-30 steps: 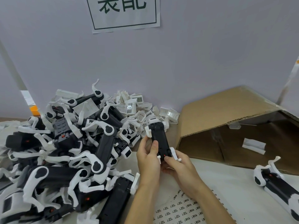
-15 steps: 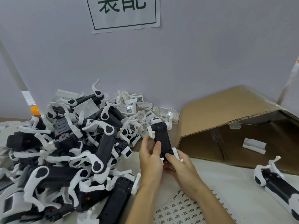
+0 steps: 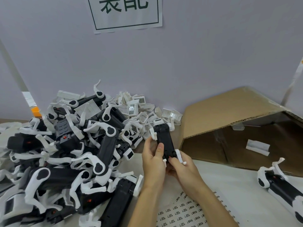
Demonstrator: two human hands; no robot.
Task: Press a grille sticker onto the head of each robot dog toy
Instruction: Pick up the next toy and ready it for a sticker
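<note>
A black and white robot dog toy [image 3: 164, 140] is held above the table with its underside facing up and its length pointing away from me. My left hand [image 3: 153, 161] grips its left side, thumb lying on the black body. My right hand [image 3: 182, 167] grips the near end, thumb tip beside a small red spot. A sheet of small printed stickers [image 3: 182, 212] lies below my wrists.
A big heap of black and white robot dog toys [image 3: 68, 154] fills the left. Loose white head parts with grilles [image 3: 139, 108] sit behind it. An open cardboard box [image 3: 237, 128] lies on its side at the right. Another dog toy [image 3: 282, 189] lies at the right edge.
Both hands have tilted the held dog slightly and shifted it a little right. My right thumb has slid onto its near end.
</note>
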